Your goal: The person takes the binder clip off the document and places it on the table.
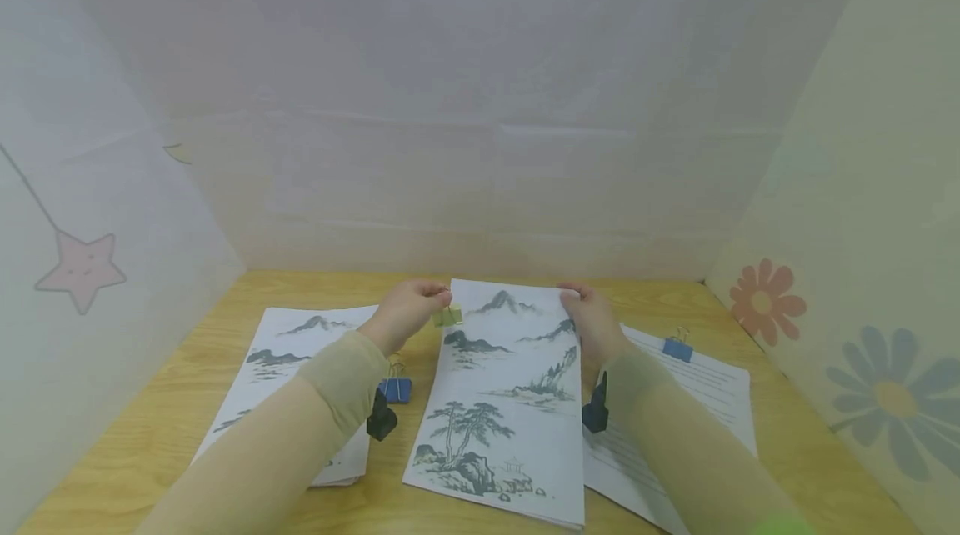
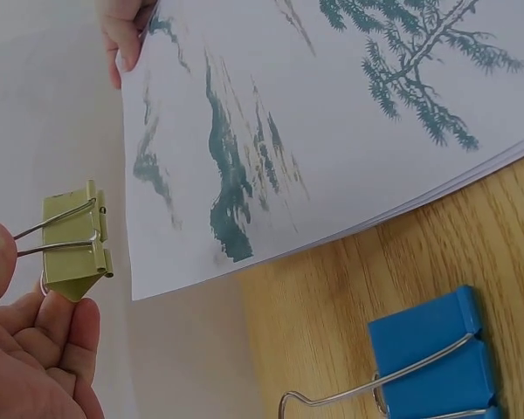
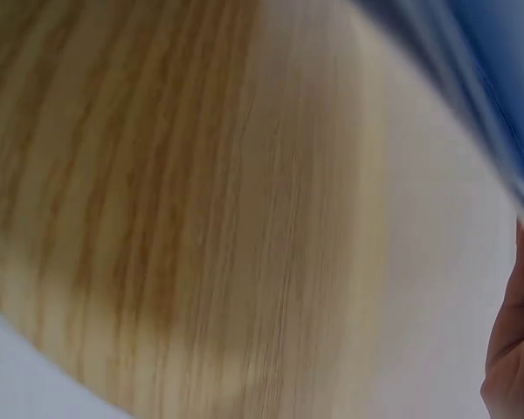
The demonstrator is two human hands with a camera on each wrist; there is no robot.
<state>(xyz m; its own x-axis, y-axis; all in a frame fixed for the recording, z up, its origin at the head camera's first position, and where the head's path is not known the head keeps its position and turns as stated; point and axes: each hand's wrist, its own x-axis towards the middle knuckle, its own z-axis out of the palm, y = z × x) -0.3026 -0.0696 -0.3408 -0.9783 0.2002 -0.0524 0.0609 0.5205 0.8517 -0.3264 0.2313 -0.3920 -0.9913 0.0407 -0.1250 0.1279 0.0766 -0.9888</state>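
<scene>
Green clip in your left hand, painted stack in your right

Take the painted stack of paper (image 1: 480, 368) as the clock's centre, with twelve o'clock pointing away from you. It bears ink mountains, pines and rocks, and stands between your arms. At eleven o'clock, your left hand (image 1: 408, 314) pinches the wire handles of a yellow-green binder clip (image 2: 70, 240) between thumb and fingers. In the left wrist view, the clip's mouth faces the paper's edge, with a small gap between them. At one o'clock, your right hand (image 1: 592, 322) grips the far corner of the same stack, thumb over the front.

At nine o'clock, a second painted stack (image 1: 262, 377) lies on the wooden table (image 1: 150, 435), partly hidden by your left forearm. A loose blue clip (image 2: 428, 353) rests on the tabletop between these two painted stacks. At three o'clock, pages of printed text (image 1: 720, 385) lie partly under your right forearm, with another blue binder clip (image 1: 678, 349) on their far edge. The right wrist view shows mostly wood grain, a blurred paper edge and part of your right hand.
</scene>
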